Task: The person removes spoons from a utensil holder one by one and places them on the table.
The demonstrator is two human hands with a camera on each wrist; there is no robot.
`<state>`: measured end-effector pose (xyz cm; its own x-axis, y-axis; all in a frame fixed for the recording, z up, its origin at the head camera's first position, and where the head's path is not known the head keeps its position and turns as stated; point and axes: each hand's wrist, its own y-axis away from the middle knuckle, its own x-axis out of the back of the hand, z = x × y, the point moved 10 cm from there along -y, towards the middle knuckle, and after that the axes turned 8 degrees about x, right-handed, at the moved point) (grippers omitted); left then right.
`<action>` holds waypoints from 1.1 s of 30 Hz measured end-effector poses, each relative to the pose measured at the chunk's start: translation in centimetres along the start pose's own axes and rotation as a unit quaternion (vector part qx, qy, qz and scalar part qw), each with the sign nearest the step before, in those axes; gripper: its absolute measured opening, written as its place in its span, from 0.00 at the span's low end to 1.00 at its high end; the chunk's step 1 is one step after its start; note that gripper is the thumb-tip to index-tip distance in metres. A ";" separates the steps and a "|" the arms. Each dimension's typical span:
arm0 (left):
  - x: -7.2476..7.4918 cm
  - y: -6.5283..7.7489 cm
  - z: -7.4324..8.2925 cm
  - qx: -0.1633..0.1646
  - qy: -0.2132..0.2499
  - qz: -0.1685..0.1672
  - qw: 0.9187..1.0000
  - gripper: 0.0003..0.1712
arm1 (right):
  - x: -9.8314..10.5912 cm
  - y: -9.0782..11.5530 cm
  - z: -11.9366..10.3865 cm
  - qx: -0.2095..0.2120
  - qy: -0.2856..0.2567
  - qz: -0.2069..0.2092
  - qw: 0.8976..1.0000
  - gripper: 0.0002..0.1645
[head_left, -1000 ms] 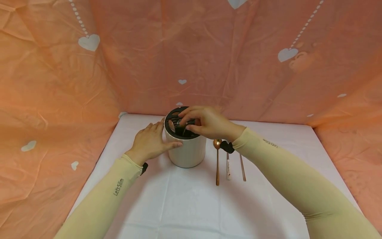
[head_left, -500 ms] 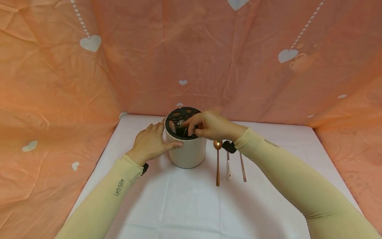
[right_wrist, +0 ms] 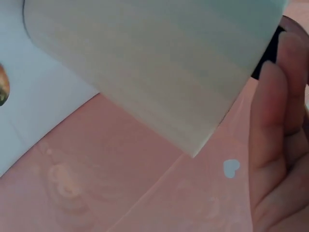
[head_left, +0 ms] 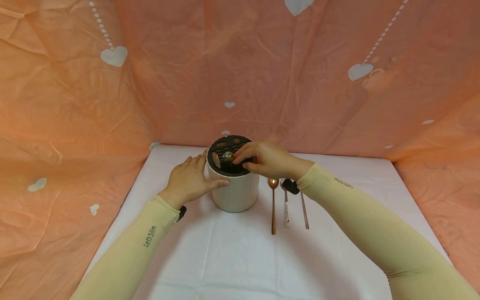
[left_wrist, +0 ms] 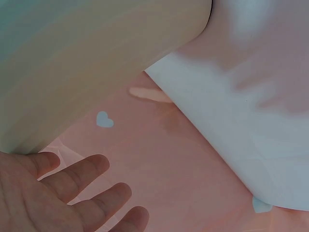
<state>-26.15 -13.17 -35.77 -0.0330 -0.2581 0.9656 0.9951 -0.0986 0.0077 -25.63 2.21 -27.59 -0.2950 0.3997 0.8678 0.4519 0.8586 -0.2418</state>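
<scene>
A white round utensil holder (head_left: pixel 235 193) with a black slotted lid (head_left: pixel 220 144) stands at the back middle of the table. My left hand (head_left: pixel 189 179) rests against its left side, fingers straight and thumb across the front; the left wrist view shows the fingers (left_wrist: pixel 77 176) spread beside the white wall. Over the right part of the lid, my right hand (head_left: pixel 268 159) has curled fingers and pinches a spoon (head_left: pixel 228 156) whose bowl shows at the lid opening. Its handle is hidden. A second, coppery spoon bowl (head_left: pixel 216 159) sticks up at the left of the opening.
Right of the holder lie a gold spoon (head_left: pixel 273 204), a utensil with a white patterned handle (head_left: pixel 287 214) and a thin copper-coloured handle (head_left: pixel 305 212), partly under the right wrist. A white cloth covers the table (head_left: pixel 240 258). An orange heart-print curtain (head_left: pixel 255 83) closes off back and sides.
My right hand has shifted slightly right and down over the lid, its fingers drawing together at the spoon, and more of the lid shows. The left hand has stayed against the holder.
</scene>
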 end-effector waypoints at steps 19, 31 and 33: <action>0.2 0.1 0.1 -0.007 0.003 0.014 1.000 0.77 | 2.2 3.9 1.4 0.023 0.159 0.109 0.981 0.20; 0.0 0.1 0.0 0.000 0.009 0.005 1.000 0.77 | 2.6 3.9 1.2 0.045 0.179 0.149 0.971 0.17; 0.1 0.1 0.0 -0.001 0.009 0.008 1.000 0.77 | 3.0 4.1 1.2 0.045 0.186 0.173 0.966 0.17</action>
<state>-26.04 -13.16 -35.69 -0.0182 -0.2773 0.9606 0.9954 -0.0955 -0.0088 -25.68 7.37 -26.48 0.1920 0.5395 0.8198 0.3889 0.7251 -0.5683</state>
